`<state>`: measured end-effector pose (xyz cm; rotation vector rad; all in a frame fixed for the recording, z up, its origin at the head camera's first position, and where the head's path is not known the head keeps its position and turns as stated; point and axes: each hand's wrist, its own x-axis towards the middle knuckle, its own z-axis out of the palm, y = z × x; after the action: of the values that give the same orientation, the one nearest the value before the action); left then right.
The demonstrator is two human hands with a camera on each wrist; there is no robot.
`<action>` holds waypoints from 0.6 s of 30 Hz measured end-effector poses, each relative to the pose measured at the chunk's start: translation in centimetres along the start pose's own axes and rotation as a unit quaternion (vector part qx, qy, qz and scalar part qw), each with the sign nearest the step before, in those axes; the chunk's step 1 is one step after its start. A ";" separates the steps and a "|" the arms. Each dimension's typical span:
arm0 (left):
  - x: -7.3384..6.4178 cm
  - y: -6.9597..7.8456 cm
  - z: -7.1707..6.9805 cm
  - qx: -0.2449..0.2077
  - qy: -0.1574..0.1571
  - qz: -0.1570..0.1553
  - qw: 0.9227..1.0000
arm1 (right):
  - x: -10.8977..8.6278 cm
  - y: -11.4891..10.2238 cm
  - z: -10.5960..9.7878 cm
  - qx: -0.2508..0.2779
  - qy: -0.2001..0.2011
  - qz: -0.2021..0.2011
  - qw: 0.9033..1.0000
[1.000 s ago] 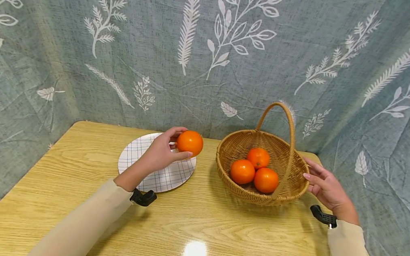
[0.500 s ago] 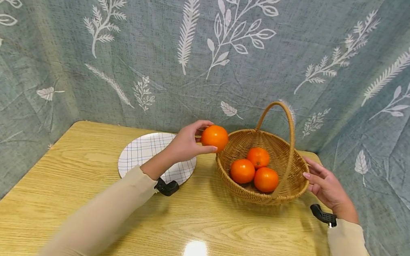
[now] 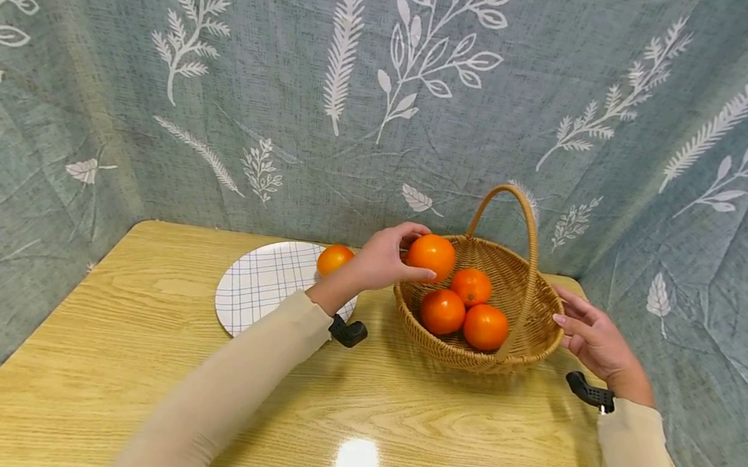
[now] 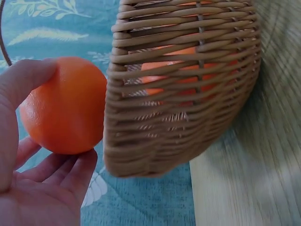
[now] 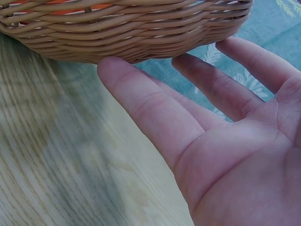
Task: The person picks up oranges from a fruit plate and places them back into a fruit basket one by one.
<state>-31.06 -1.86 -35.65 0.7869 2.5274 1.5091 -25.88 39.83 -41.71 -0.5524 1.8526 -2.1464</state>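
My left hand (image 3: pixel 387 257) grips an orange (image 3: pixel 432 257) between thumb and fingers, over the left rim of the wicker basket (image 3: pixel 405 333). In the left wrist view the held orange (image 4: pixel 66 108) appears beside the woven wall (image 4: pixel 188 108). Inside the basket lie three more oranges (image 3: pixel 486 328), bunched together. At the basket's right side, my right hand (image 3: pixel 598 346) touches the rim with its fingertips. Its fingers are mostly straight against the wicker in the right wrist view (image 5: pixel 146 108). Another orange (image 3: pixel 334 258) sits on the plate, partly hidden by my left hand and wrist.
A white plate (image 3: pixel 255 290) with a blue grid pattern lies left of the basket on the wooden table (image 3: pixel 138 331). The basket's tall arched handle (image 3: pixel 530 240) rises over its right part. A patterned curtain (image 3: pixel 258 105) stands behind the table.
My left hand has carried its orange rightward from above the plate to the basket's left rim. The orange on the plate has come into sight. My right hand stays put.
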 end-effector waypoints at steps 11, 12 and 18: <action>2.5 0.5 1.7 0.080 -0.025 -0.007 0.996 | -0.1 -0.1 0.0 -0.003 0.005 0.002 1.000; 2.7 0.6 1.8 0.088 -0.029 -0.008 0.996 | -0.1 -0.1 0.0 -0.004 0.006 0.002 1.000; 3.5 1.0 2.4 0.144 -0.052 -0.023 0.988 | -0.1 -0.1 0.0 -0.012 0.008 0.005 1.000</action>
<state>-32.92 2.03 -35.42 0.8106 2.6964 1.0727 -25.82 39.88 -41.57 -0.5312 1.8876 -2.1302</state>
